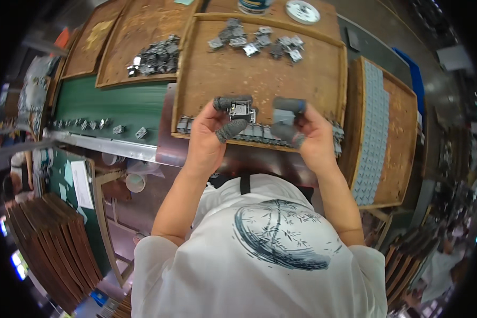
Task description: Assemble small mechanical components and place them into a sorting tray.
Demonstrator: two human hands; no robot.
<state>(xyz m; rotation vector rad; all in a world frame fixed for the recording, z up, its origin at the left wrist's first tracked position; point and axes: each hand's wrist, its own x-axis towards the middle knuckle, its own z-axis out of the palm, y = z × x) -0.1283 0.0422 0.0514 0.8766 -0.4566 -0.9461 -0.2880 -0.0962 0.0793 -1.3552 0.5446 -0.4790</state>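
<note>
My left hand (209, 133), with dark grey finger cots on the thumb and finger, pinches a small boxy metal part (241, 110) with an open frame. Level with it on the right, my right hand (316, 133) wears similar cots and grips a small grey piece (284, 117), too blurred to name. Both hands are above the near side of a shallow wooden tray (265, 79). Along the tray's near edge runs a row of small grey metal parts (267, 134), partly hidden by my hands. Loose metal parts (250, 49) lie in clusters at its far side.
A wooden tray (111, 71) at far left holds a metal-part pile (159, 57). Several parts (141, 132) sit on a green belt (111, 103). Right, another tray (403, 132) carries rows of grey pieces (371, 132). A white round lid (302, 11) lies behind the middle tray.
</note>
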